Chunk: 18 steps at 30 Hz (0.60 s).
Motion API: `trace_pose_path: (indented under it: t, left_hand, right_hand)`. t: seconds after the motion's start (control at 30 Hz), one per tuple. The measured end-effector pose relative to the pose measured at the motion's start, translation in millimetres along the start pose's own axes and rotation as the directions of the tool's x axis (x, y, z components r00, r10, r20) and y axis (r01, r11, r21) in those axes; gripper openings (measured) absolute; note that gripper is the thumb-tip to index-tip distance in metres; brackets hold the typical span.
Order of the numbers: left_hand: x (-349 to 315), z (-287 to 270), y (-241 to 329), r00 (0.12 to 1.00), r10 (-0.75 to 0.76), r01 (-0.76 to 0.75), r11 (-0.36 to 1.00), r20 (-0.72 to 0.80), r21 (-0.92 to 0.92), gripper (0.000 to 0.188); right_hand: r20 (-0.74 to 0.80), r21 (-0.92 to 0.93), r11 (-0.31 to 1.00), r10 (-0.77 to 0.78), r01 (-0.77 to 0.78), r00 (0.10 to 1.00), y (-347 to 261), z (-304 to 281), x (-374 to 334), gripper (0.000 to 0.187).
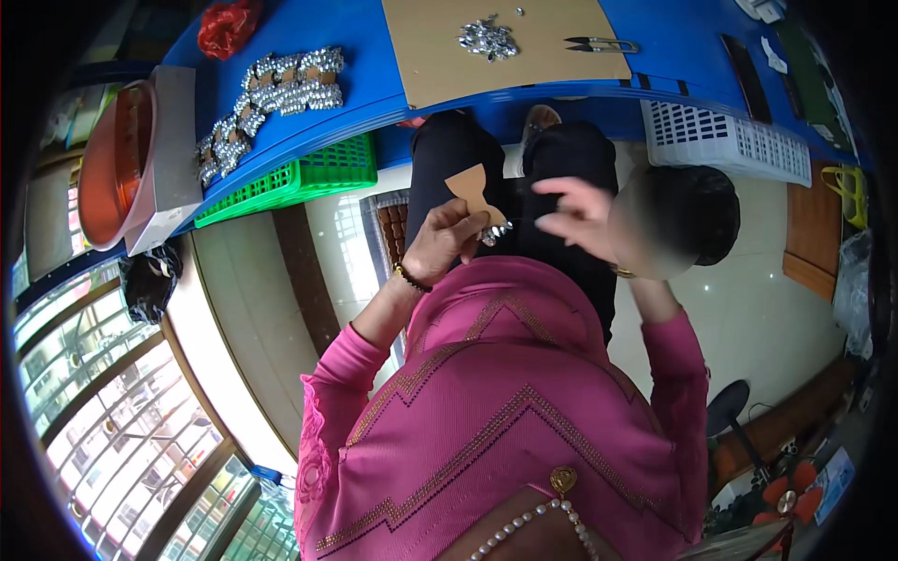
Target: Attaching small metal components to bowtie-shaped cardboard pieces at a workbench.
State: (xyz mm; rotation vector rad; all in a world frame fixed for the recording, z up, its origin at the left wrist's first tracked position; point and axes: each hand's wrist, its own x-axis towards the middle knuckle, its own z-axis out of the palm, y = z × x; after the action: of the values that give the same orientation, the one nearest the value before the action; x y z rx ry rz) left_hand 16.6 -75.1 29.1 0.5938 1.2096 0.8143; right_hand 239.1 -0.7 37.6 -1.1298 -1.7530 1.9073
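Observation:
In my left hand (441,238) I pinch a piece of brown card (470,190) with notched sides, above my lap. A small cluster of shiny silver beads (494,234) hangs at its lower end, beside my fingertips. My right hand (582,217) is to the right of the card, smeared a little by motion, its fingers stretched out and apart. Nothing shows between them; whether a thin thread runs to them I cannot tell. On the blue table ahead, a brown board (435,70) carries a pile of silver beads (488,39) and dark-bladed thread snips (601,44).
Bundles of beads on cards (295,82) and a red plastic bag (227,28) lie on the table's left. Below are a green basket (313,173) and a white basket (725,138). An orange basin (117,168) stands left. A person's dark-haired head (716,215) is close to my right hand.

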Motion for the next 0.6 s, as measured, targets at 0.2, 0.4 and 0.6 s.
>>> trace_pose_path:
  t: [0.2,0.4,0.6]
  left_hand:
    - [6,-2,-2,0.999,0.008,-0.006,0.999,0.036,-0.053,0.011]
    - [15,-2,1,0.976,-0.035,0.088,0.967,0.217,-0.241,0.013]
    - [18,8,6,0.96,-0.175,0.263,0.835,0.221,-0.483,0.013]
  right_hand:
    - [0.183,0.106,0.994,0.005,-0.025,0.983,8,29,22,0.013]
    - [-0.103,0.086,0.996,-0.023,0.032,0.994,9,29,19,0.017]
    - [-0.249,0.084,0.986,-0.119,0.144,0.961,24,35,22,0.017]
